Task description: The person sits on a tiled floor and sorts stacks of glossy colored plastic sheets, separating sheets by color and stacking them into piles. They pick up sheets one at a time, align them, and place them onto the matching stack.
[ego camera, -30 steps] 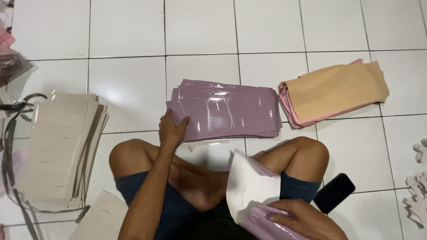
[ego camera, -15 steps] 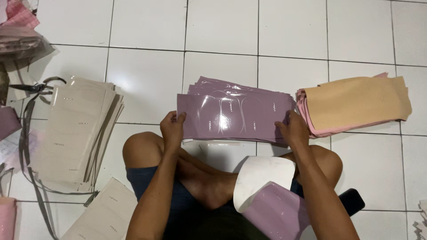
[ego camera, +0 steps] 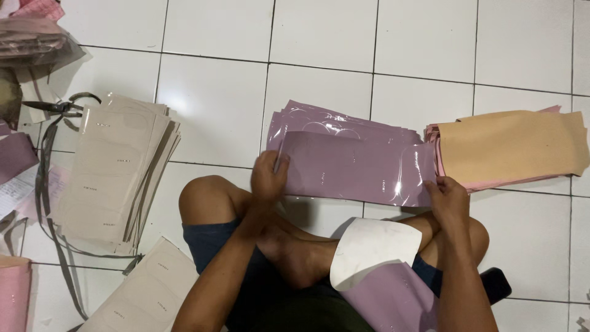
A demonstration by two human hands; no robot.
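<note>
Nearest, a curled mauve sheet (ego camera: pixel 384 280) lies on our lap. Our left hand (ego camera: pixel 268 178) and right hand (ego camera: pixel 447 200) each pinch an end of the top mauve glossy pouch (ego camera: pixel 356 166), on its stack just beyond our knees. Further right: tan stack (ego camera: pixel 513 147). Left: beige stack (ego camera: pixel 114 172).

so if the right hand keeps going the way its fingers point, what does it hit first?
The right hand points up and away along the right end of the mauve glossy sheet it holds. Just past that lies the tan and pink stack, probably first contact; depth is unclear.
</note>
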